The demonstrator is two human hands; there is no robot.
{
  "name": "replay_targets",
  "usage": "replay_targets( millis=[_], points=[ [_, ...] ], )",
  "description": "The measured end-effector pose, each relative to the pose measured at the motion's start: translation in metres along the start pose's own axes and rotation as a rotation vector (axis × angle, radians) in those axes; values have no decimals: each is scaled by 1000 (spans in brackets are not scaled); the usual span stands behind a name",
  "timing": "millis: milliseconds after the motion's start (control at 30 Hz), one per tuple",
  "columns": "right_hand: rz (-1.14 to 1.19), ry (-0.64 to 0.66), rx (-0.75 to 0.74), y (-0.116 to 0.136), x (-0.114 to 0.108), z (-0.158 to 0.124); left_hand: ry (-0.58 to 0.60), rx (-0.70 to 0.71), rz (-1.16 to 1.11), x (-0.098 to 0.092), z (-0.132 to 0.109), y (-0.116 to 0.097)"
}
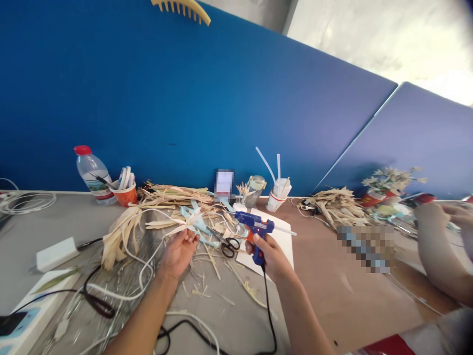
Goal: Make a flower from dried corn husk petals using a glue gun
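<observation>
My left hand (179, 254) is closed, its fingertips pinched on a small pale corn-husk flower (192, 220) that is partly hidden. My right hand (274, 257) grips a blue hot glue gun (257, 226) with an orange trigger, its nozzle pointing left toward the husk piece. A clear glue stick (286, 230) sticks out of the gun's back. Between the hands lie black-handled scissors (230, 247). Light blue ribbon (199, 224) is tangled behind the left fingertips. Dried husks (120, 234) lie to the left, with more husk strips (177, 196) along the back.
A bottle (94, 172), an orange cup (126, 195), a phone (224, 185), a glass jar (254, 191) and a cup of glue sticks (277, 197) line the blue partition (166, 108). Cables and a power strip (40, 310) lie left. A co-worker's arms (434, 246) are at right.
</observation>
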State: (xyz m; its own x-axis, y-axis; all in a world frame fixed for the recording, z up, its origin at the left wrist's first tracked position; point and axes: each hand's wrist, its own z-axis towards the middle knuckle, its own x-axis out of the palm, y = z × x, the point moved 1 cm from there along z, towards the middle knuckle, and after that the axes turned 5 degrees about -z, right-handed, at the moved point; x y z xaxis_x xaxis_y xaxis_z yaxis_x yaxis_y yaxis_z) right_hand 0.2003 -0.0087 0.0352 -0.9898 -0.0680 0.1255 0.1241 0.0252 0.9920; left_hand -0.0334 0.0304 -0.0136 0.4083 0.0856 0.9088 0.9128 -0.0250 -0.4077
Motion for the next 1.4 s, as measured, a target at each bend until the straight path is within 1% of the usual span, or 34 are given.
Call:
replay_targets(
  millis=[67,167,233,300,400,567,667,767,833,900,967,1000,1033,1100,1133,1167,1200,1233,1300,1333,1400],
  points=[
    [154,-52,56,-3,-17,-4,4,-5,-9,0,0,0],
    [355,-41,198,-16,-42,-13,26,-10,-15,-1,1,1],
    [445,-72,313,-27,-57,-18,38,-11,-8,-2,2,1],
    [501,-89,390,-36,-68,-21,50,-14,7,-1,2,2],
    [560,-31,434,-45,-75,-22,55,-16,22,0,0,2],
    [639,28,499,-47,-78,-12,64,-26,51,2,-2,3],
    [696,-4,543,-45,-83,-2,70,-27,48,1,-3,3],
    [705,-99,585,-43,-87,5,70,-25,22,1,-3,3],
    [628,-124,604,-41,-88,4,75,-25,22,2,-4,3],
    [500,-78,600,-40,-88,-3,83,-23,24,4,-4,3],
    [297,-22,610,-37,-90,-15,87,-20,24,5,-5,2],
    [141,-37,629,-35,-92,-22,86,-19,23,5,-5,3],
    [-57,-83,649,-32,-94,-29,85,-20,23,5,-5,3],
    [-521,-227,587,-19,-98,-39,82,-25,30,6,-5,4],
    [-704,-230,509,-11,-97,-42,81,-30,37,6,-5,5],
    [-823,-230,408,-2,-93,-44,80,-35,46,6,-5,5],
    [-867,-242,271,7,-87,-44,79,-37,55,6,-6,6],
    [-853,-256,146,15,-76,-42,79,-36,63,6,-6,7],
    [-707,-238,2,25,-46,-34,84,-27,79,7,-8,8],
    [-593,-188,-33,27,-27,-28,92,-20,89,7,-8,8],
    [-397,-100,-47,25,15,-14,118,-10,113,9,-9,9]
  ],
)
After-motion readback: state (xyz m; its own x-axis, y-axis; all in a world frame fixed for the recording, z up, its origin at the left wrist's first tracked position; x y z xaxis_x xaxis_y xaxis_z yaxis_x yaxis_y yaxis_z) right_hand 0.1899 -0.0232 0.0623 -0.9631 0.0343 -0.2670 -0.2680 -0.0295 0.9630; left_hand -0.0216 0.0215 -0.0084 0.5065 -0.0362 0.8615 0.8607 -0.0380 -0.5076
